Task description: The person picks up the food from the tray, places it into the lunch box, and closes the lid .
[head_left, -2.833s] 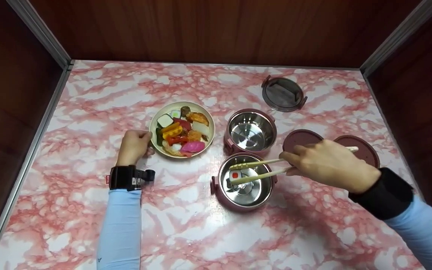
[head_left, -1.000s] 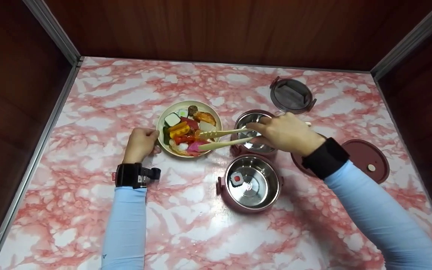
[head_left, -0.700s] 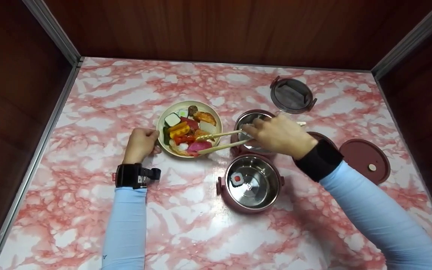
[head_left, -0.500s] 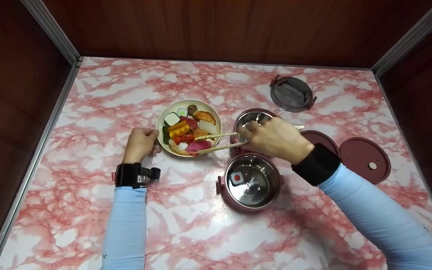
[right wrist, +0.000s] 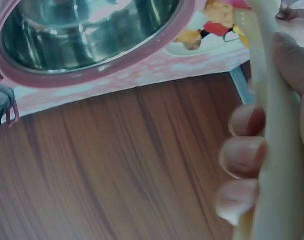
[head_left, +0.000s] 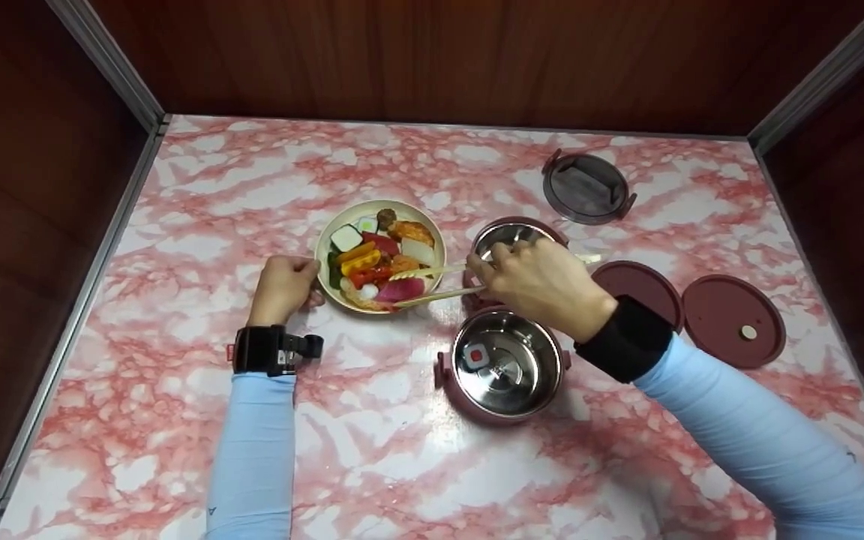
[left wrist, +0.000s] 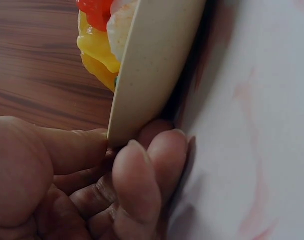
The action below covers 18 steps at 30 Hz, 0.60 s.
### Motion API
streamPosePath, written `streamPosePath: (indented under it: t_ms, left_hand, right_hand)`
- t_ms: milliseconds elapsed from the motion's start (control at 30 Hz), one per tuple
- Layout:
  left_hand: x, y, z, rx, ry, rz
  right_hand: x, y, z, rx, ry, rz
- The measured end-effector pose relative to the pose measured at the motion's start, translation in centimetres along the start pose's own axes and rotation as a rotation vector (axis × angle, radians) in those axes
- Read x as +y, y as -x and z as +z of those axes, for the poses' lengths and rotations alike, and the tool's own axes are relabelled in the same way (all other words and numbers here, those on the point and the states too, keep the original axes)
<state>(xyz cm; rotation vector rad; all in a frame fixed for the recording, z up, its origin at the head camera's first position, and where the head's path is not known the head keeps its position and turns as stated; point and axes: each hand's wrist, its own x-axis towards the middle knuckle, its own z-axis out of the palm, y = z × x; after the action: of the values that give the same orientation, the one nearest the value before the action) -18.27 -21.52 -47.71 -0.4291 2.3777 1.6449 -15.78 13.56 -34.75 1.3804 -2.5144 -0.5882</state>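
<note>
My left hand pinches the left rim of a cream plate, thumb on top and fingers beneath, as the left wrist view shows. Several food-like pieces fill the plate. In my right hand is a pair of pale yellow tongs, its fingers curled round them in the right wrist view. The tong tips lie on either side of a magenta piece at the plate's lower right; whether they grip it is hard to tell. A sushi roll with a red centre sits inside the nearer steel-lined pot.
Behind that pot stands a second steel-lined pot, partly under my right hand. Two round maroon lids lie at the right, and a grey handled lid lies farther back. Wooden panels border the table.
The tongs have let go of the sushi roll in the nearer pot. My right hand has moved them left to the plate, round the magenta piece. My left hand keeps hold of the rim.
</note>
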Motion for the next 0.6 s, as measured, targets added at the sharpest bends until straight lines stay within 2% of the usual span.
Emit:
streamPosePath:
  t_ms: [167,400,500,600]
  left_hand:
    - [0.1,0.0,0.0,0.003,-0.004,0.001]
    - [0.0,0.0,-0.2,0.022,-0.028,0.043]
    - [0.0,0.1,-0.1,0.015,-0.030,0.039]
    - [0.0,0.1,0.0,0.009,-0.032,0.032]
  right_hand:
    - [-0.2,-0.9,-0.3,-0.031,0.009,-0.008]
    - [-0.6,-1.8,-1.2,-0.005,0.102,-0.067]
    - [-0.1,-1.6,-1.5,0.000,0.076,-0.070]
    - [0.6,-1.3,-2.0,-0.034,0.028,-0.060]
